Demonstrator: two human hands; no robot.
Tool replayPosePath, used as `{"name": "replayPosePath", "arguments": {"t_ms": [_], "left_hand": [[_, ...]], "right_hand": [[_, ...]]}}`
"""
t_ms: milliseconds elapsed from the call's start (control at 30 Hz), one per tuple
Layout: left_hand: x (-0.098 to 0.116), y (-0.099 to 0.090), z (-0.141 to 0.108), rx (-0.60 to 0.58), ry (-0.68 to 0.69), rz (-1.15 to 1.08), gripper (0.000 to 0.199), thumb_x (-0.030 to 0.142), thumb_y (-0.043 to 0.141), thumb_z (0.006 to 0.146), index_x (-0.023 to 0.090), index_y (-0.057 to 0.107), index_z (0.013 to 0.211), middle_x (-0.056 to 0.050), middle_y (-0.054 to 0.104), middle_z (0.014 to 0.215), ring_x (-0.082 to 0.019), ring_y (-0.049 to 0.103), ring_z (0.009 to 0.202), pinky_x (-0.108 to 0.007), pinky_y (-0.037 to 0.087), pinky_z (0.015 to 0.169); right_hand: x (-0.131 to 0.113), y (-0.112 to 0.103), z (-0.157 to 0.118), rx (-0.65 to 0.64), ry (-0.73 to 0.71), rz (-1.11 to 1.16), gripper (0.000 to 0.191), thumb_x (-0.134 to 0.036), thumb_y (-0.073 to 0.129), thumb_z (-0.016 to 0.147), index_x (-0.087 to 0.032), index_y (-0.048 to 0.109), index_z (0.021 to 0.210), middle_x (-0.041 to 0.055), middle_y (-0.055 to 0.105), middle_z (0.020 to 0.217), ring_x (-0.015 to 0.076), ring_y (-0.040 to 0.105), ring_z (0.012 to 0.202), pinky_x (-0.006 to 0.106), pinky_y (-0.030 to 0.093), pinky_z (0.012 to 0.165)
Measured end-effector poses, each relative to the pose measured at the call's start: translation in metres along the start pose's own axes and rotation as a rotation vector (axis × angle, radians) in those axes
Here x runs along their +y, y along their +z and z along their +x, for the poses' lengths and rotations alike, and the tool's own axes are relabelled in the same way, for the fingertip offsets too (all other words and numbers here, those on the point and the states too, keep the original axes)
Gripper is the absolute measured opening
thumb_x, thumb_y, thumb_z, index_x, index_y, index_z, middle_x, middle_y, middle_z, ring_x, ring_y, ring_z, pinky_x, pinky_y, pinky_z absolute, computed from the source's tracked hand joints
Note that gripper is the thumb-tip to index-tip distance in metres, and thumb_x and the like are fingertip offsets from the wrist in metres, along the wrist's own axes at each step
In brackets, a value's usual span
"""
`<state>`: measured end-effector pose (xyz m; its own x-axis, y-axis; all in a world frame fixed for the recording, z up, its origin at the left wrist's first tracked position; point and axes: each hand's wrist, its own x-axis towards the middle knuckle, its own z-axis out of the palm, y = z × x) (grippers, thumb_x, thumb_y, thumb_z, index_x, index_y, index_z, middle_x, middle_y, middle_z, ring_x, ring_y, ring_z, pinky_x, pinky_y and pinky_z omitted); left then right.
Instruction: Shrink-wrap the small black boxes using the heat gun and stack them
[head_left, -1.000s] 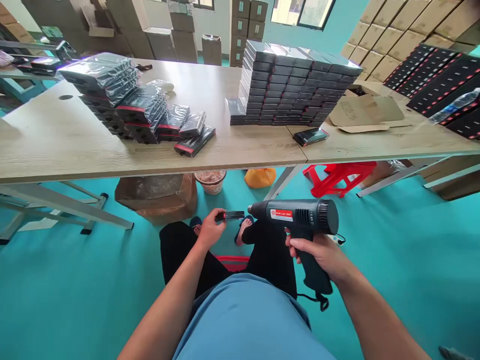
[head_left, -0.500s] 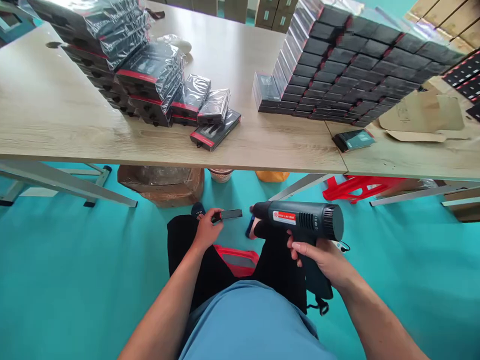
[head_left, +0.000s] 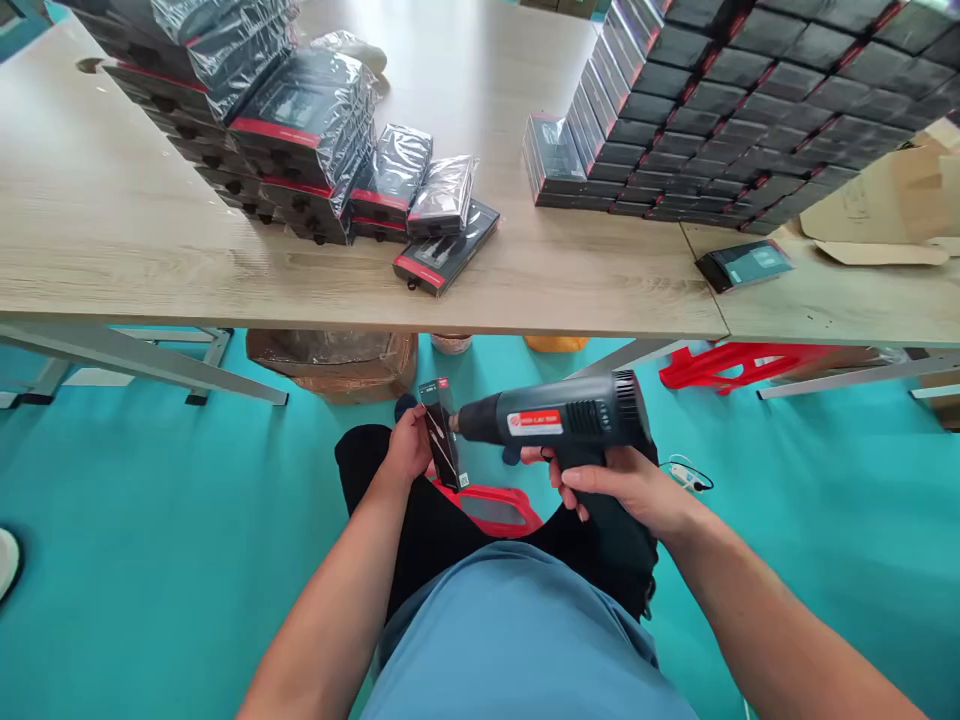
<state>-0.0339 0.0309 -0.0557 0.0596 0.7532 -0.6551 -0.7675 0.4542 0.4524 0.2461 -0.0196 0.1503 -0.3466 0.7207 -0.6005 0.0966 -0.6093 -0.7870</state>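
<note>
Left hand [head_left: 409, 447] pinches slim black retail box [head_left: 444, 440] by left edge, clear of nozzle; box likely light, stiff, slick; right hand [head_left: 626, 490] grasps heat gun [head_left: 581, 415] by handle, probably top-heavy.

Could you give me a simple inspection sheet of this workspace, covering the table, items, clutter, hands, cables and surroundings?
Surface: table with wood-grain top; seam at right.
Things: left hand holds a slim black box; right hand holds a heat gun, its nozzle at or near the box, contact unclear.
Clutter: film-wrapped boxes stacked at left; taller box stack at right; loose box near the front edge; cardboard beyond it.
Grips: both closed on their items.
Cables: thin dark cord at a white fitting beside the right forearm; where it leads is unclear.
Surroundings: turquoise floor; brown carton and red plastic item below table level.
</note>
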Motion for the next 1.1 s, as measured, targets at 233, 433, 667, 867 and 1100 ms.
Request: {"name": "replayPosePath", "arguments": {"t_ms": [233, 433, 667, 867, 1100], "left_hand": [[-0.008, 0.009, 0.001, 0.015, -0.056, 0.033, 0.022, 0.031, 0.05, 0.092, 0.016, 0.066, 0.092, -0.005, 0.067, 0.073, -0.019, 0.064, 0.062, -0.033, 0.055, 0.064], [-0.017, 0.029, -0.023, -0.117, -0.074, -0.03, 0.06, 0.075, 0.061, 0.084, 0.019, 0.065, 0.105, -0.012, 0.07, 0.095, -0.026, 0.07, 0.087, -0.03, 0.053, 0.057], [-0.021, 0.041, -0.047, -0.316, -0.068, 0.009, 0.062, 0.056, 0.059, 0.086, 0.01, 0.066, 0.127, -0.016, 0.072, 0.108, -0.027, 0.07, 0.096, -0.039, 0.06, 0.079], [-0.026, 0.044, -0.037, -0.242, -0.181, 0.219, 0.053, 0.049, 0.057, 0.089, 0.008, 0.07, 0.119, -0.018, 0.076, 0.107, -0.031, 0.074, 0.089, -0.043, 0.062, 0.077], [-0.015, 0.047, -0.036, -0.126, -0.041, 0.132, 0.043, 0.049, 0.056, 0.092, 0.014, 0.071, 0.111, -0.014, 0.076, 0.101, -0.032, 0.074, 0.097, -0.046, 0.061, 0.085]], "right_hand": [[0.037, -0.014, -0.04, -0.035, 0.146, -0.138, 0.017, -0.034, 0.077, 0.078, -0.019, 0.073, 0.085, 0.0033, 0.067, 0.075, 0.0186, 0.06, 0.066, 0.032, 0.053, 0.06], [0.048, -0.039, -0.063, -0.083, 0.069, 0.064, 0.032, -0.04, 0.082, 0.074, -0.017, 0.073, 0.094, 0.0062, 0.071, 0.084, 0.0185, 0.063, 0.067, 0.031, 0.052, 0.057], [0.061, -0.068, -0.049, 0.03, 0.028, 0.231, 0.038, -0.034, 0.084, 0.073, -0.014, 0.073, 0.103, 0.0063, 0.072, 0.086, 0.0163, 0.064, 0.067, 0.026, 0.052, 0.054], [0.038, -0.057, -0.007, 0.115, -0.125, 0.358, 0.022, -0.028, 0.078, 0.076, -0.014, 0.073, 0.091, 0.0064, 0.071, 0.08, 0.0152, 0.063, 0.067, 0.024, 0.052, 0.055], [0.032, -0.053, -0.035, -0.188, -0.133, -0.031, 0.019, -0.03, 0.079, 0.076, -0.016, 0.071, 0.086, 0.002, 0.067, 0.074, 0.0175, 0.061, 0.064, 0.03, 0.053, 0.055]]}}
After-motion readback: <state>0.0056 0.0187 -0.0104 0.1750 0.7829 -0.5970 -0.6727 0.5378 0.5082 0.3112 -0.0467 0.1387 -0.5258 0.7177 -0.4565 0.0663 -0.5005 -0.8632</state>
